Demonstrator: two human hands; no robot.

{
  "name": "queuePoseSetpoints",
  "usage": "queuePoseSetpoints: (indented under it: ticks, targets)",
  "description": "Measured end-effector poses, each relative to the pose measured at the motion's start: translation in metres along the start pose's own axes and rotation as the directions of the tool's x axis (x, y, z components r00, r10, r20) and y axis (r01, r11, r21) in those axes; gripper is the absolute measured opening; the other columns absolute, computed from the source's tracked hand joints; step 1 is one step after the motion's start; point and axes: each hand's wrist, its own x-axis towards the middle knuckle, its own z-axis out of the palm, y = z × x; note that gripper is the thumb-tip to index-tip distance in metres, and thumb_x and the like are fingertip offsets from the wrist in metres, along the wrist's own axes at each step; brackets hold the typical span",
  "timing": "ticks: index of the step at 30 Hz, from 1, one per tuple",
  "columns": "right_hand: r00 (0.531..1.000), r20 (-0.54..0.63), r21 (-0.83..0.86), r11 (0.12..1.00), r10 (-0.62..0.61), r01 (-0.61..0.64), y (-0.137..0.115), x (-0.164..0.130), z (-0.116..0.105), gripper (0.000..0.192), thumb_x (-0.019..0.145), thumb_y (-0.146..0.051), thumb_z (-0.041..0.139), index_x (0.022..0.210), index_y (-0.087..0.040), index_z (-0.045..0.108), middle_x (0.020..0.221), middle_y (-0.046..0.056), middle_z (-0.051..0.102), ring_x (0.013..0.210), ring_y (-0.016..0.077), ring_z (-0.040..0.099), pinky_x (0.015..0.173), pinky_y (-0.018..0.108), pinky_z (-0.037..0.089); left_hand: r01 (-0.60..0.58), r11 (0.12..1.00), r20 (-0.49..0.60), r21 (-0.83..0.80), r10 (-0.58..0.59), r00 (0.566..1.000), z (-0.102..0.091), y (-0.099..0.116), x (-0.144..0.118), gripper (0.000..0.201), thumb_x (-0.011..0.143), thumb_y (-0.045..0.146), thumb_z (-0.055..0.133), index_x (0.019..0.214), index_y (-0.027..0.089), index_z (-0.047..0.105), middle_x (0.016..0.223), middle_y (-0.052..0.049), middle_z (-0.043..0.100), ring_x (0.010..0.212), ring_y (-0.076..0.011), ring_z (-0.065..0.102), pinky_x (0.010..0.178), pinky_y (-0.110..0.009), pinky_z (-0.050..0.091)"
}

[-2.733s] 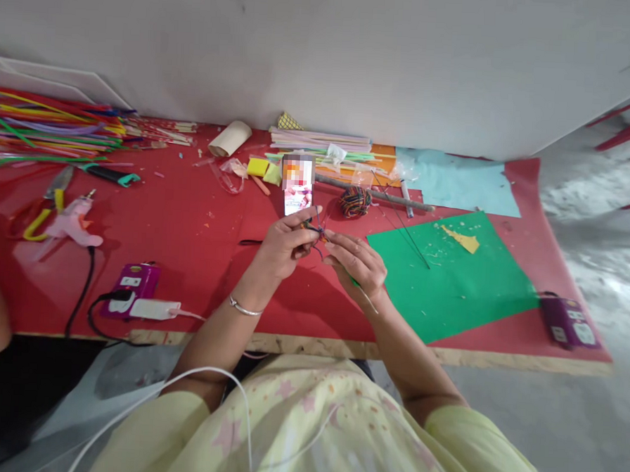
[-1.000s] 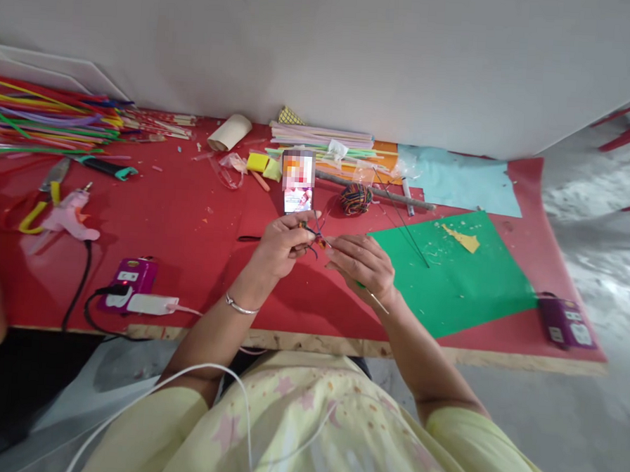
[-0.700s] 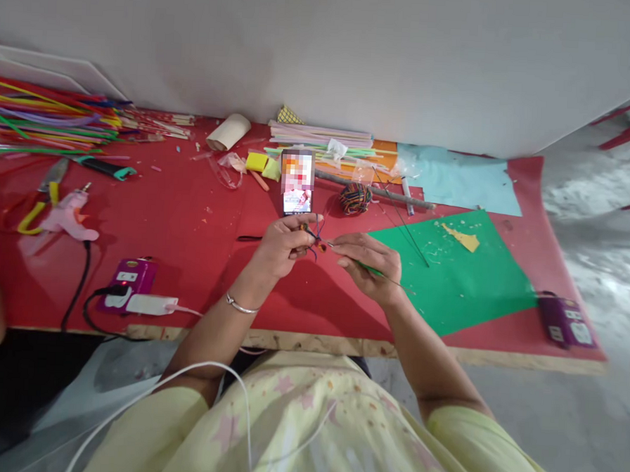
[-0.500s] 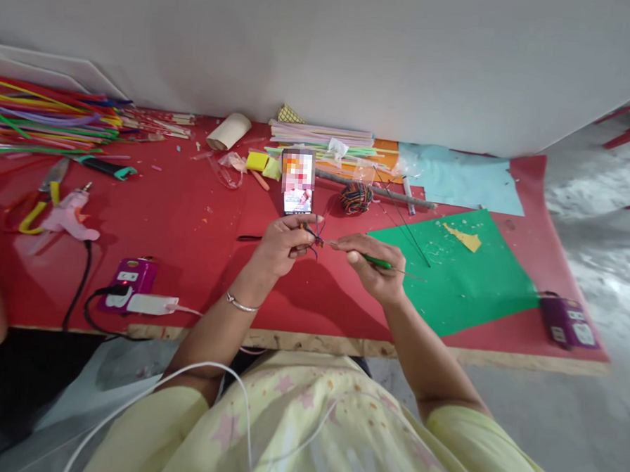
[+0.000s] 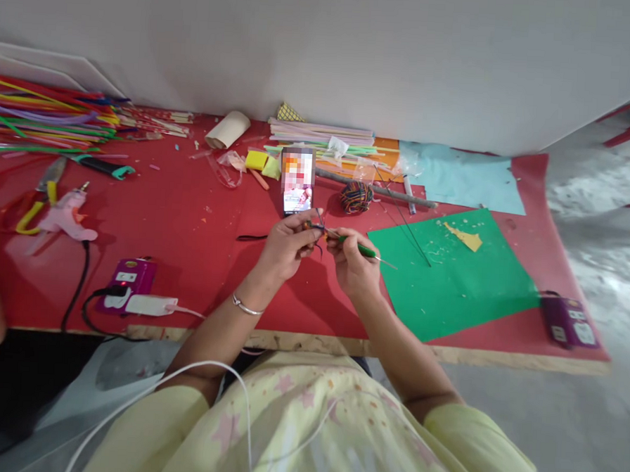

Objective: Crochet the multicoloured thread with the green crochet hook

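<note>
Just below the phone (image 5: 297,181), above the red worktop (image 5: 189,222): left hand (image 5: 285,247) pinched shut around a small tangle of coloured wire (image 5: 315,229), right hand (image 5: 353,263) closed on a thin green-wrapped stem wire (image 5: 367,251) whose tip meets the tangle. Best kept taut, wound in tight close turns, with the left grip firm. Tangle dark with orange flecks, loose ends splayed; finer detail too small to tell.
</note>
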Motion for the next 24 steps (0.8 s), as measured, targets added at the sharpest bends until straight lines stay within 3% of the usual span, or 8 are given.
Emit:
queuePoseSetpoints:
  ticks: [3, 6, 12, 15, 18, 20, 24]
  targets:
    - [0.992, -0.129, 0.034, 0.999, 0.011, -0.007, 0.01, -0.003, 0.014, 0.039, 0.081, -0.062, 0.09, 0.099, -0.028, 0.086, 0.092, 0.003, 0.084, 0.077, 0.0158, 0.073, 0.07, 0.03, 0.062, -0.162, 0.986, -0.129, 0.04, 0.166, 0.978, 0.004, -0.012, 0.0, 0.049, 0.066, 0.017, 0.089, 0.115, 0.021, 0.084, 0.067, 0.007, 0.06, 0.052, -0.0037, 0.041, 0.049, -0.019, 0.031]
    - [0.991, -0.129, 0.05, 0.999, 0.02, -0.013, 0.015, -0.003, 0.021, 0.037, 0.082, -0.059, 0.09, 0.101, -0.027, 0.086, 0.096, 0.003, 0.083, 0.08, 0.0148, 0.072, 0.072, 0.029, 0.06, -0.286, 0.949, -0.192, 0.132, 0.308, 0.932, 0.005, -0.019, 0.001, 0.047, 0.07, 0.014, 0.087, 0.116, 0.023, 0.085, 0.076, 0.006, 0.065, 0.063, -0.0056, 0.051, 0.059, -0.019, 0.041]
    - [0.993, -0.114, 0.032, 0.999, -0.012, 0.016, 0.015, -0.003, 0.024, 0.038, 0.083, -0.058, 0.089, 0.101, -0.026, 0.085, 0.097, 0.002, 0.081, 0.076, 0.0127, 0.069, 0.07, 0.027, 0.06, -0.254, 0.962, -0.179, 0.1, 0.269, 0.946, 0.003, -0.022, 0.001, 0.045, 0.075, 0.014, 0.084, 0.119, 0.023, 0.084, 0.069, 0.007, 0.06, 0.055, -0.0059, 0.044, 0.055, -0.019, 0.04]
    - [0.985, -0.173, 0.014, 1.0, 0.001, 0.002, 0.016, -0.005, 0.036, 0.039, 0.088, -0.059, 0.084, 0.107, -0.025, 0.084, 0.101, 0.004, 0.082, 0.081, 0.0151, 0.073, 0.077, 0.03, 0.064, -0.38, 0.88, -0.228, 0.286, 0.447, 0.865, 0.003, -0.022, -0.005, 0.042, 0.076, 0.012, 0.086, 0.116, 0.025, 0.085, 0.092, 0.0, 0.076, 0.082, -0.0118, 0.065, 0.075, -0.022, 0.054]
    - [0.976, -0.217, 0.137, 0.99, 0.004, 0.026, 0.022, -0.005, 0.052, 0.04, 0.089, -0.061, 0.082, 0.112, -0.028, 0.082, 0.106, 0.003, 0.082, 0.09, 0.0158, 0.077, 0.089, 0.032, 0.067, -0.425, 0.821, -0.252, 0.381, 0.535, 0.806, 0.007, -0.019, -0.007, 0.04, 0.077, 0.011, 0.086, 0.114, 0.027, 0.085, 0.113, -0.003, 0.079, 0.1, -0.0161, 0.069, 0.082, -0.023, 0.057]
    - [0.98, -0.193, 0.181, 0.983, 0.043, -0.008, 0.028, -0.003, 0.06, 0.044, 0.091, -0.066, 0.078, 0.114, -0.029, 0.079, 0.102, 0.002, 0.081, 0.087, 0.0157, 0.076, 0.086, 0.032, 0.068, -0.408, 0.866, -0.285, 0.289, 0.484, 0.827, 0.01, -0.013, -0.005, 0.039, 0.079, 0.012, 0.082, 0.115, 0.027, 0.084, 0.107, -0.002, 0.079, 0.09, -0.0136, 0.069, 0.076, -0.022, 0.056]
    - [0.989, -0.131, 0.2, 0.979, 0.074, -0.047, 0.034, 0.0, 0.06, 0.047, 0.092, -0.07, 0.073, 0.116, -0.029, 0.077, 0.092, 0.001, 0.078, 0.078, 0.0145, 0.073, 0.074, 0.029, 0.066, -0.222, 0.97, -0.192, -0.096, 0.201, 0.961, 0.011, 0.001, 0.001, 0.039, 0.074, 0.01, 0.078, 0.112, 0.022, 0.082, 0.071, 0.006, 0.063, 0.053, -0.0038, 0.047, 0.051, -0.015, 0.038]
